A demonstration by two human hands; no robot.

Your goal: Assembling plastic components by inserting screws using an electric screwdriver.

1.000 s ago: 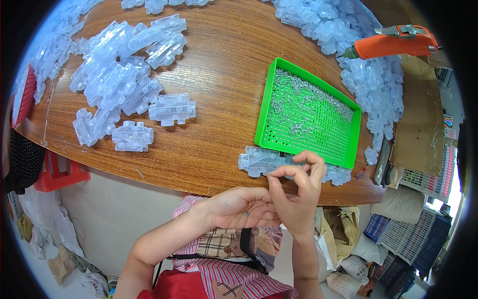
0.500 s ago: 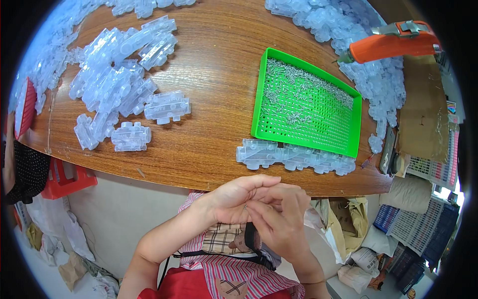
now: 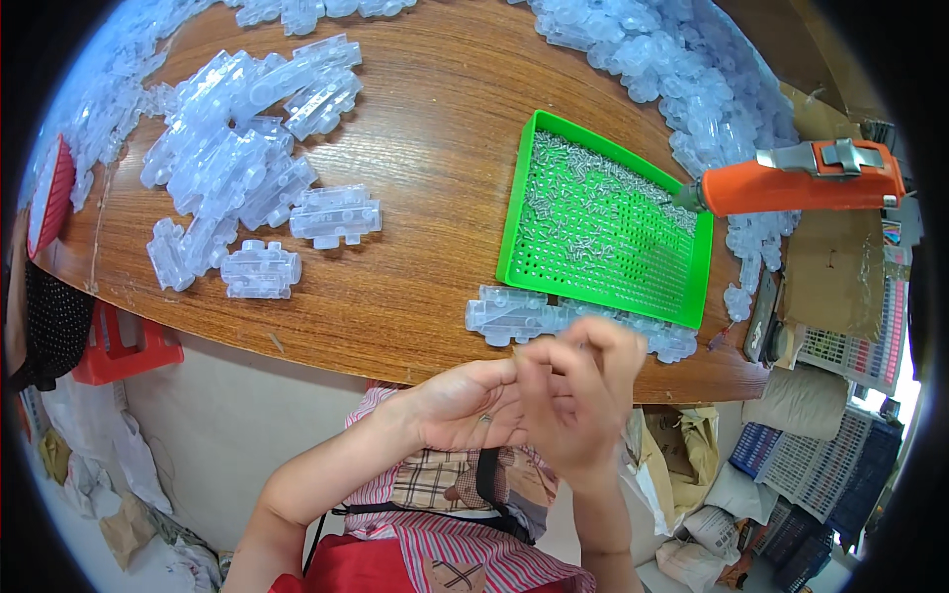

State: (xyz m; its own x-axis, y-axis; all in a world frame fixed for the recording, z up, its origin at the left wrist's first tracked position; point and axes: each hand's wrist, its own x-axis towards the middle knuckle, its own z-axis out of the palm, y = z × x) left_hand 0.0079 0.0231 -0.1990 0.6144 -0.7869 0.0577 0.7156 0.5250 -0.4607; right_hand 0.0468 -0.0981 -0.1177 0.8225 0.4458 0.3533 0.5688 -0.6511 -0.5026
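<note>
Clear plastic parts (image 3: 506,316) lie just beside the green tray (image 3: 701,282). Keep the left hand (image 3: 467,403), palm-up and open, cupped beneath the tiny metal piece (image 3: 484,419); right hand (image 3: 578,395) curled (blurred; grasp cannot be told).

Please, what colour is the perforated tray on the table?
The perforated tray is bright green, as the head view shows.

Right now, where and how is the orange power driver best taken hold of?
Probably around the thick orange body of the power driver, the right hand coming from the near side: its narrow nose points left toward the green tray, and the metal clip lies along the far side.
</note>
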